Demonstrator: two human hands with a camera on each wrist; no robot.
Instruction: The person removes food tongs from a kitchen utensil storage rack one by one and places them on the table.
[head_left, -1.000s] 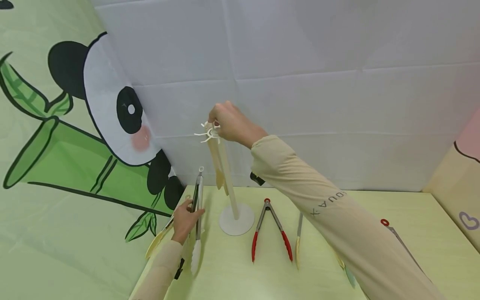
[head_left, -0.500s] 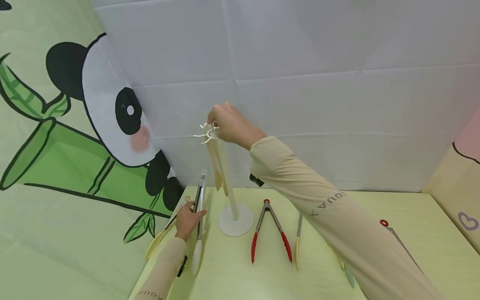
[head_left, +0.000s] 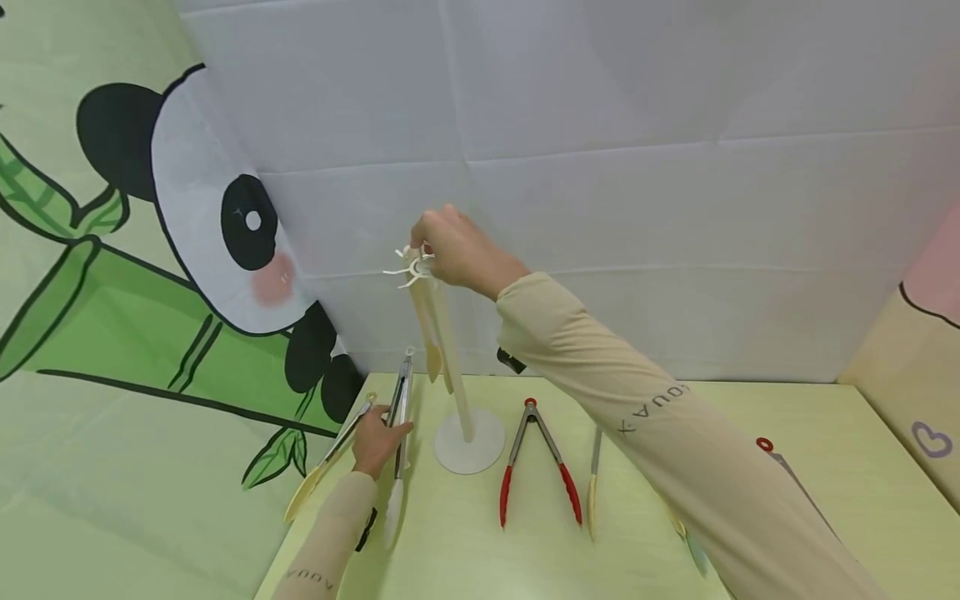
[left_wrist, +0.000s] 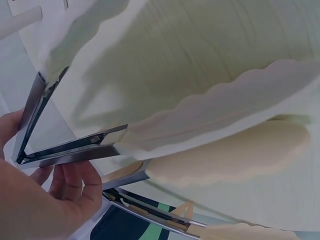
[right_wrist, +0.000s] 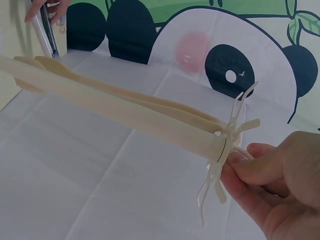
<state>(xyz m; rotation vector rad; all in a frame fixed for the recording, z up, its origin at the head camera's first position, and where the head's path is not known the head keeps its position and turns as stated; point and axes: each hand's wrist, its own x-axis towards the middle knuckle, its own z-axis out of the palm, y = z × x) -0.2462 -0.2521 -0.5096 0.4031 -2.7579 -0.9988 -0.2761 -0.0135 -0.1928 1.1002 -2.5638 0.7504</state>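
Observation:
My left hand (head_left: 378,437) grips a pair of steel tongs with white scalloped tips (head_left: 394,512) at the left of the table. In the left wrist view the tongs' arms are spread, with fingers round the metal near the hinge. My right hand (right_wrist: 280,185) pinches the ring on top of a cream utensil stand (right_wrist: 125,117). White hooks (right_wrist: 250,125) fan out around that top. From the hooks hang beige utensils (head_left: 429,346) with long flat handles, beside the pole. The stand's round white base (head_left: 468,454) rests on the table.
Cream-tipped tongs (head_left: 303,496) lie at the table's left edge, close beside the left hand. Red-handled tongs (head_left: 506,500) lie spread right of the base, beside a yellow-tipped utensil (head_left: 592,504). The right sleeve (head_left: 630,408) partly covers a green-and-yellow tip (head_left: 693,550) and a red-ringed utensil (head_left: 765,444).
The left hand has shifted slightly right, and the ring end of the white-tipped tongs has dropped a little. The right hand keeps its hold on the stand's top. The head view has shifted slightly.

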